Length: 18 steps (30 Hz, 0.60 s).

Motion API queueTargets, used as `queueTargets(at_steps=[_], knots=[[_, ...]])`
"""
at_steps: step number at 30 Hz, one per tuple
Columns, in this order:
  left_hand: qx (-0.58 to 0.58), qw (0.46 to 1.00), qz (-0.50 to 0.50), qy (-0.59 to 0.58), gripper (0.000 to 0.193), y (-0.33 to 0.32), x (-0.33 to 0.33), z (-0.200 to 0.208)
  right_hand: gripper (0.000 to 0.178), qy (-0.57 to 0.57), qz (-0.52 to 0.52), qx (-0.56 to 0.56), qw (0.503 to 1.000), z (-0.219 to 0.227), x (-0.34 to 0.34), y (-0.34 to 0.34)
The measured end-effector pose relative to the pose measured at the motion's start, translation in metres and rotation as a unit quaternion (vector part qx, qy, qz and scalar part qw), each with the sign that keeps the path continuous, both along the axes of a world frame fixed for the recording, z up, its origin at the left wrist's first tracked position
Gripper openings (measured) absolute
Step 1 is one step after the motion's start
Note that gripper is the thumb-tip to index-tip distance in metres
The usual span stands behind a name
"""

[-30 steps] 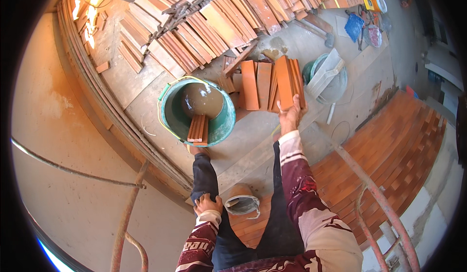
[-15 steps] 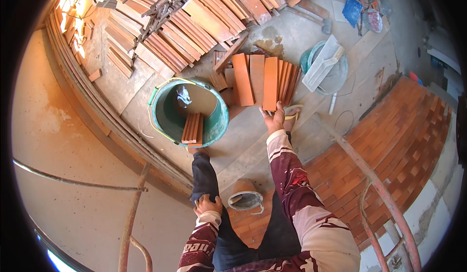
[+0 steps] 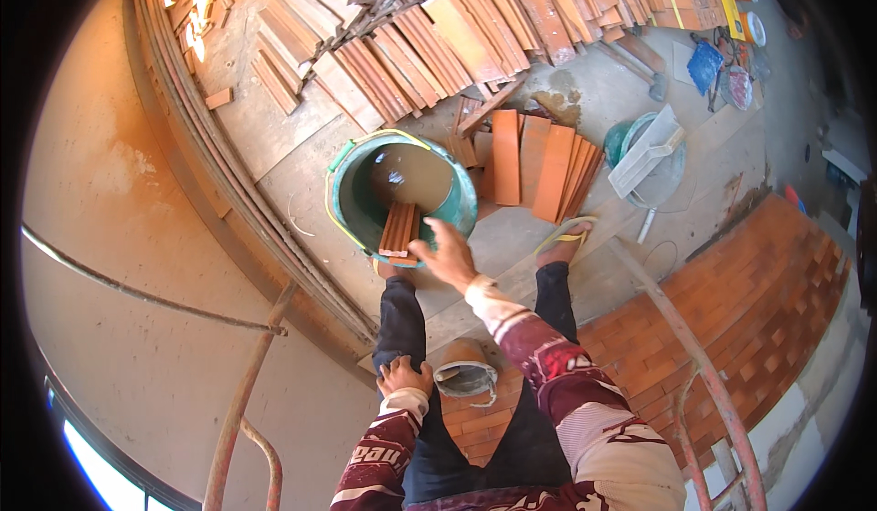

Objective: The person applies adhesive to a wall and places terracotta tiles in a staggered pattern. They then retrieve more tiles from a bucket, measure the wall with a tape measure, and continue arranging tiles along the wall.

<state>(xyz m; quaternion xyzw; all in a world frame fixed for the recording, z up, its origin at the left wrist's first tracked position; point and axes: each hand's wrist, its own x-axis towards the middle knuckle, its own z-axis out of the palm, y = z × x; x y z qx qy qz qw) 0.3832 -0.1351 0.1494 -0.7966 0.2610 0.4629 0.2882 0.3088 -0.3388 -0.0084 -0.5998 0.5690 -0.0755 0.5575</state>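
Note:
My right hand (image 3: pixel 446 255) reaches over the near rim of a green bucket (image 3: pixel 465 202), its fingers apart beside several narrow terracotta tiles (image 3: pixel 397 228). Those tiles stand tilted in the bucket, their upper ends against its near rim and their lower ends toward the murky water (image 3: pixel 422 175). Whether a fingertip touches them I cannot tell. My left hand (image 3: pixel 405 377) lies on my left knee with fingers spread, holding nothing. Just right of the bucket, a fanned group of orange terracotta tiles (image 3: pixel 554 173) leans in front of my right foot.
Long rows of stacked tiles (image 3: pixel 475 31) cross the far floor. A second green bucket (image 3: pixel 619 138) at the right carries a grey plastic tray (image 3: pixel 647 155). Between my legs stands a small bucket (image 3: pixel 466 379). Rusty metal bars (image 3: pixel 694 347) rise on both sides.
My right hand has left the leaning tiles and moved left to the tiles in the bucket. The view has shifted, so the scene sits farther right. My left hand stays on the knee.

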Motion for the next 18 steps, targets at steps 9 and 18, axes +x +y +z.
queueTargets(at_steps=[9,18], knots=[[-0.004,0.999,0.034,0.011,0.053,0.011,0.005,-0.002,0.05,0.133,0.295,-0.019,0.946,-0.024,0.061,0.019],[-0.018,0.999,0.05,0.003,0.051,0.018,0.005,0.0,0.032,0.143,0.33,-0.232,0.904,-0.029,0.054,-0.027]])
